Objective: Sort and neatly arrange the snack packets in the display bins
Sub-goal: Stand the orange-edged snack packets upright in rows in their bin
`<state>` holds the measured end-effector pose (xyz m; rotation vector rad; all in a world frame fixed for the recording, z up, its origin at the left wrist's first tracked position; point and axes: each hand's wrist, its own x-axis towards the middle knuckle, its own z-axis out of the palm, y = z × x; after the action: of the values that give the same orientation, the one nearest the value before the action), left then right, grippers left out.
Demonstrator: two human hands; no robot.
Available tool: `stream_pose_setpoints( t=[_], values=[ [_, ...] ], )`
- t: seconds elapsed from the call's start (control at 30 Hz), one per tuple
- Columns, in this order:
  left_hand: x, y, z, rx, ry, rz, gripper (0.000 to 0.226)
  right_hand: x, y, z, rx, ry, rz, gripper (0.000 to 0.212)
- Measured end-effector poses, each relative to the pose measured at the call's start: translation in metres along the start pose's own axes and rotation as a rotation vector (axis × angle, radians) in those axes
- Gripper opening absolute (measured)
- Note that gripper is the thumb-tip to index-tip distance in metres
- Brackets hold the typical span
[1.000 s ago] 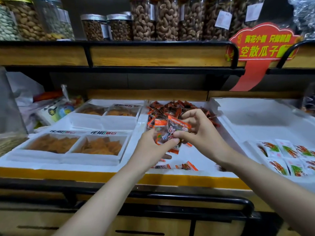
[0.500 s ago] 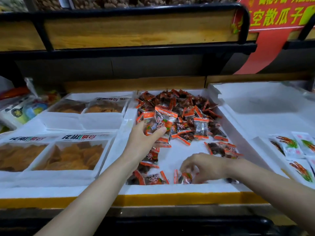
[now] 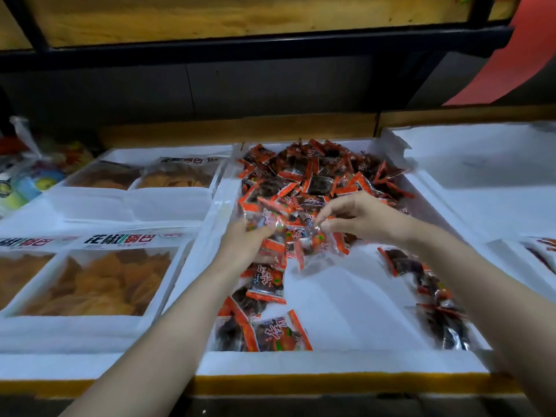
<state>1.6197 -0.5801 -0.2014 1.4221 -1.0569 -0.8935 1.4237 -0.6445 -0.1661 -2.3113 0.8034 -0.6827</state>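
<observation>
Gathering step: inside the middle foam bin (image 3: 331,361), the left hand (image 3: 240,248) grips a bundle of orange snack packets (image 3: 272,236). The right hand (image 3: 364,218) pinches another packet (image 3: 313,239) toward it. The loose packets (image 3: 270,332) near the front probably come next.

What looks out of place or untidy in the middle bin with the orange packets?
The orange packets are not in rows: most lie heaped and overlapping at the back of the middle bin, and a few strays lie apart along its right wall and in its front left corner. Nothing looks spilled outside it.
</observation>
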Motion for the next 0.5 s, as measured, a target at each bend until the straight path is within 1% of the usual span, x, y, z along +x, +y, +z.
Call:
stream_pose_setpoints(
  t=[0.03,0.07,0.17,0.27,0.33,0.4,0.47,0.5],
  values=[
    [-0.002,0.0,0.002,-0.021,-0.069,-0.054,0.019,0.005,-0.003,0.005,-0.038,-0.03,-0.01,0.012],
    [-0.003,-0.001,0.003,-0.042,-0.122,-0.089,0.015,0.01,-0.005,0.01,-0.054,-0.013,-0.004,0.012],
    [-0.005,-0.004,0.009,-0.106,-0.212,-0.124,0.011,0.019,-0.007,0.023,0.035,0.177,0.001,0.024],
    [-0.008,0.001,0.01,-0.164,-0.28,-0.107,0.017,0.023,-0.009,0.031,0.152,0.362,-0.077,0.03],
    [-0.012,0.006,0.012,-0.239,-0.374,-0.077,0.029,0.022,-0.012,0.036,0.143,0.452,-0.15,0.034],
    [-0.017,0.012,0.012,-0.286,-0.446,-0.029,0.035,0.02,-0.016,0.042,0.12,0.484,-0.207,0.035],
    [-0.019,0.013,0.011,-0.269,-0.468,0.01,0.023,0.02,-0.019,0.046,0.159,0.464,-0.218,0.033],
    [-0.019,0.011,0.012,-0.246,-0.445,0.023,0.02,0.02,-0.021,0.047,0.216,0.443,-0.211,0.032]
  ],
)
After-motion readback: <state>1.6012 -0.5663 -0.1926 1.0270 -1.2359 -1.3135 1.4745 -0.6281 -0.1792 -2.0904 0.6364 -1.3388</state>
